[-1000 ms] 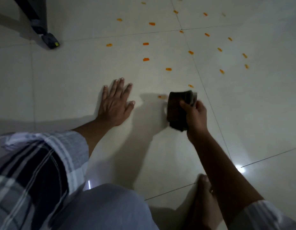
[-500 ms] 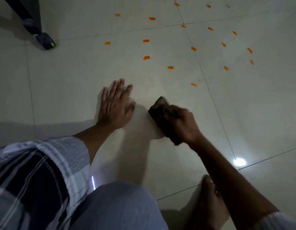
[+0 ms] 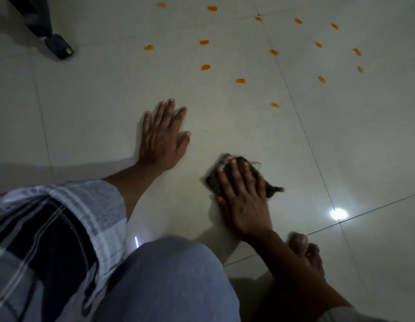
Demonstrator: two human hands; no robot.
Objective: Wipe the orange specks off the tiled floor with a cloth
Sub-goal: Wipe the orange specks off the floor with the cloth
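Low on the pale glossy tiled floor [image 3: 90, 117], toward five o'clock of centre, the right hand [image 3: 244, 203] lies flat on a dark, crumpled cloth [image 3: 212, 181], its fingers [image 3: 233, 175] spread straight over the fabric and pressing it down; frayed threads of the cloth stick out past the hand at three o'clock. Hand and cloth are slightly blurred. At ten o'clock from the cloth, apart from it, the left hand [image 3: 163, 138] rests palm-down on the bare tile, fingers straight and splayed, holding nothing, with a checked grey-and-white sleeve [image 3: 90, 205] rolled up the forearm behind it.

Small orange specks [image 3: 205, 67] are scattered across the tiles from twelve to two o'clock of the cloth; the nearest one [image 3: 274, 104] lies at one o'clock, well apart from the cloth, just beside a dark grout line [image 3: 301, 126] that runs diagonally down the floor. A bright round reflection of light [image 3: 338, 214] sits on the grout at three o'clock of the right hand.

At the far ten o'clock corner a black furniture leg with a dark foot cap [image 3: 58, 48] stands on the floor. A knee in grey-blue fabric [image 3: 174, 275] fills the six o'clock edge, and a bare foot [image 3: 305, 249] shows at five o'clock behind the right forearm.
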